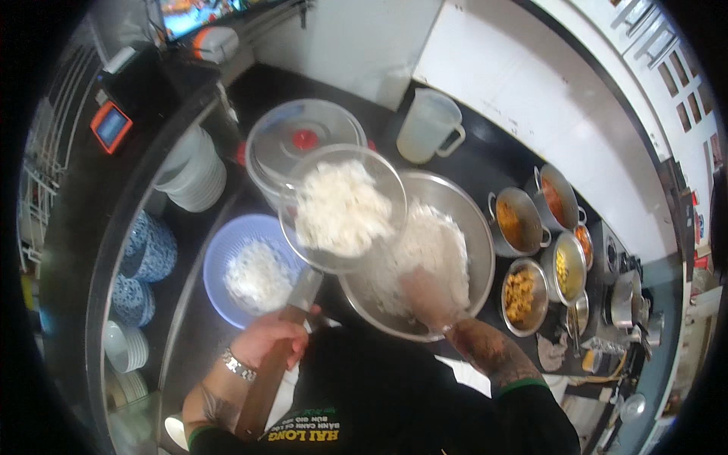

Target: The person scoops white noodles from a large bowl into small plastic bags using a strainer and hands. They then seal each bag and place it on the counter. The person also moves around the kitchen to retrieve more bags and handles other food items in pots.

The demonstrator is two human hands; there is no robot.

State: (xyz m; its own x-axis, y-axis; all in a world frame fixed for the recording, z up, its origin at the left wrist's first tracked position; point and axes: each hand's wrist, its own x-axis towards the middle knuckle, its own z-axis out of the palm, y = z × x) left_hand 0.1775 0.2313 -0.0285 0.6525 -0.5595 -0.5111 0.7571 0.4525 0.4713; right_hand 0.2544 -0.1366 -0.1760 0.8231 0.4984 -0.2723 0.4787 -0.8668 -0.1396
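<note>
My left hand (276,338), with a metal watch band on the wrist, grips the wooden handle (273,375) of a round strainer (401,187). A heap of white, noodle-like pieces (344,210) fills the strainer's middle. The strainer is above the left part of a large steel bowl (480,244) and hides part of its rim. White flour-like powder (438,244) is spread inside that bowl. My right hand (424,296) reaches into the powder; it is blurred, and its fingertips are hidden. Left of the strainer, a lilac plastic colander (213,273) holds more white strands (259,278).
Behind the strainer stands a lidded clear container (273,131) with a red knob. A plastic pitcher (429,125) is near the wall. Several pots, including a steel pot (517,222), and a bowl of yellow-brown pieces (518,296) crowd the right side. Stacked bowls (196,170) line the left shelf.
</note>
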